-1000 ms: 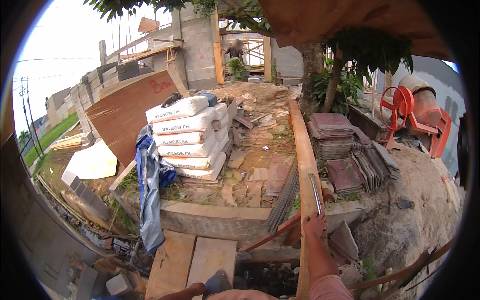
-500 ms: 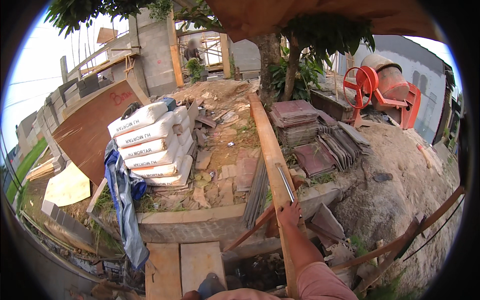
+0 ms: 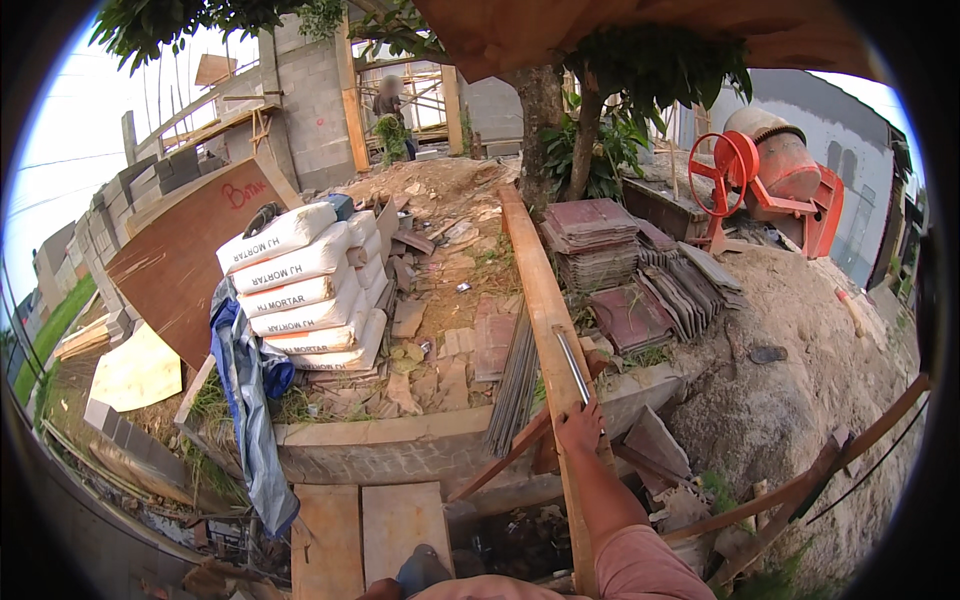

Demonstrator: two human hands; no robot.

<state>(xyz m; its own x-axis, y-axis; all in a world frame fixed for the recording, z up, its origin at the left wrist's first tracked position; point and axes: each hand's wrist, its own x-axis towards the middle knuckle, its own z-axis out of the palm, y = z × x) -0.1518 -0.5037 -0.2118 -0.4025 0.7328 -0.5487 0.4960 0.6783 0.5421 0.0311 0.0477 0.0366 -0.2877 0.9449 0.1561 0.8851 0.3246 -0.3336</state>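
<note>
My right hand (image 3: 579,427) lies on a long wooden plank (image 3: 545,305) that runs away from me toward the tree. Its fingers are curled round a slim, silvery metal bar (image 3: 572,365), which rests lengthwise along the plank's top face. The bar's near end is partly covered by the hand, so its exact kind does not show. Only a small piece of my left hand (image 3: 380,590) appears at the bottom edge, and its fingers are hidden.
White mortar bags (image 3: 300,285) are stacked at left beside a blue-grey tarp (image 3: 250,430). Roof tiles (image 3: 595,250) stand right of the plank. An orange concrete mixer (image 3: 785,180) sits beyond a sand heap (image 3: 790,350). Boards (image 3: 400,520) lie by my feet; a person (image 3: 388,105) stands far off.
The distant person has shifted and shows more upright in the doorway. My right hand, the metal bar and the plank stay in place.
</note>
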